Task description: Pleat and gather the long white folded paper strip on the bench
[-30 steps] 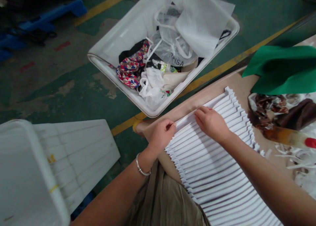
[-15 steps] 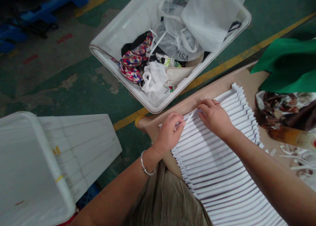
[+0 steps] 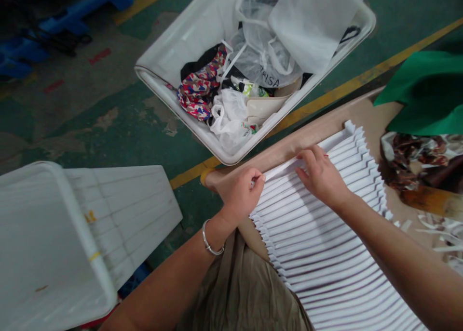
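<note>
A white pleated sheet (image 3: 318,234), folded in narrow parallel ridges with stepped side edges, stretches along the tan surface in front of me. My left hand (image 3: 246,191), with a silver bangle at its wrist, pinches the far left corner of the sheet between thumb and forefinger. Over the far edge, to the right of it, is my right hand (image 3: 320,174). Its thumb and forefinger are apart, and the fingertips rest at the flat white end strip (image 3: 282,169). Part of that strip is hidden behind the right hand's fingers.
Beyond the far edge stands a white bin (image 3: 231,158) holding plastic bags and patterned cloth. Another white bin (image 3: 77,215) is at the left. Green material (image 3: 427,92), a brown roll (image 3: 430,201) and white scraps (image 3: 441,230) lie at the right. Blue pallets (image 3: 79,15) are at upper left.
My left hand has drawn slightly left and down from the strip's middle to the corner. My right thumb and forefinger have parted. The end strip now lies straighter along the far edge.
</note>
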A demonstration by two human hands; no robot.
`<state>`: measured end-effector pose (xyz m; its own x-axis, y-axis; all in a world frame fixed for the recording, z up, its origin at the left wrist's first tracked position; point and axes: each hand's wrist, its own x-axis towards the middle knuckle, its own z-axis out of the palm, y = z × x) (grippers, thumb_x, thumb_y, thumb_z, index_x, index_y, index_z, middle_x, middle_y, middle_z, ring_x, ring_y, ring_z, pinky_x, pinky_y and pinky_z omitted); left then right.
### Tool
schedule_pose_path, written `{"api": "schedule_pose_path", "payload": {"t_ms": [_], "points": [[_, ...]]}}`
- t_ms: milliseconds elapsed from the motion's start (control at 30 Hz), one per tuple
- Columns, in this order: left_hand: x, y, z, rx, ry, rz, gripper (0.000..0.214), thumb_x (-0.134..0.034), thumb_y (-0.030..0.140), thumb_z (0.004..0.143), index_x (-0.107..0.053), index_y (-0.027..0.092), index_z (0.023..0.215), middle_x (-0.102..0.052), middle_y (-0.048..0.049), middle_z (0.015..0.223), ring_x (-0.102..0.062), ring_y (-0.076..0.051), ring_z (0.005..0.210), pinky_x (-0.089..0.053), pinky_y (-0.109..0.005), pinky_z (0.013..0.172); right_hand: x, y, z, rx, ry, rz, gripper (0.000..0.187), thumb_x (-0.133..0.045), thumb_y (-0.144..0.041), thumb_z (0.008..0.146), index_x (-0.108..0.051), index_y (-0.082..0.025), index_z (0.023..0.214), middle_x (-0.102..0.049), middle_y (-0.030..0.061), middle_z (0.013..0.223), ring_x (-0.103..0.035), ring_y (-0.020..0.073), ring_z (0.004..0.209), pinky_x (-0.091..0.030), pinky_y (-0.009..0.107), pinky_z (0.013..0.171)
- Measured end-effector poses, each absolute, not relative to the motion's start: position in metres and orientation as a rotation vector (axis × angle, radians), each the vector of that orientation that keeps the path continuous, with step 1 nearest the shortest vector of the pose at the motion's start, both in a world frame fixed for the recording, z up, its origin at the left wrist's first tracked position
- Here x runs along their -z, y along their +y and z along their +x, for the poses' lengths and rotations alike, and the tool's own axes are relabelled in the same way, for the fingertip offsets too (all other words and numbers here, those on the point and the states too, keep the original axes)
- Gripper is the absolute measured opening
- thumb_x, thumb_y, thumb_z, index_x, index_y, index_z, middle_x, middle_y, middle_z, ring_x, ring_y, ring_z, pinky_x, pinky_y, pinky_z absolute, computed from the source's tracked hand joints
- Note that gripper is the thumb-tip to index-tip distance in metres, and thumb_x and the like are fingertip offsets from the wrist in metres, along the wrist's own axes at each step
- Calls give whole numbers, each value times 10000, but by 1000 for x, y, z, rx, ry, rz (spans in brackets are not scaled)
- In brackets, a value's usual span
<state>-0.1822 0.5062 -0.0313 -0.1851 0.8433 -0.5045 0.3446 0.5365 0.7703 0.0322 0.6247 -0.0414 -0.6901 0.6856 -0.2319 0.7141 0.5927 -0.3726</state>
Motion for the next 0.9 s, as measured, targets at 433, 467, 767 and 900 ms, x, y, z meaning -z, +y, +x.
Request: {"api": "schedule_pose_path", "payload": {"t_ms": [433,467,767,900], "points": [[44,504,-183,-170,1921,1096,263,-559,332,963,-688,180,791,-693,-17,734,-573,-164,669,-315,-299,617,43,628,34,666,2802,960,304,-516,-186,987,-681,-197,1241,-651,103,1218,-568,251,1067,-428,360,826],[42,506,-183,-133,1931,1111,262,-556,331,965,-701,181,806,-703,-21,743,-582,-169,680,-314,-302,619,44,628,34,655,2809,949,302,-516,-189,989,-685,-201,1239,-654,100,1219,-567,249,1061,-418,359,810],[42,508,-185,11,1979,1192,290,-552,361,967,-727,185,817,-732,-36,769,-607,-182,691,-315,-317,609,43,625,34,597,2833,894,329,-516,-189,981,-686,-207,1263,-665,102,1231,-541,246,1073,-329,359,760],[44,509,-184,30,1982,1173,297,-543,364,974,-731,182,834,-742,-42,796,-621,-181,701,-346,-308,623,41,622,31,551,2834,832,384,-510,-118,951,-684,-226,1275,-660,97,1242,-521,240,1079,-307,366,771]]}}
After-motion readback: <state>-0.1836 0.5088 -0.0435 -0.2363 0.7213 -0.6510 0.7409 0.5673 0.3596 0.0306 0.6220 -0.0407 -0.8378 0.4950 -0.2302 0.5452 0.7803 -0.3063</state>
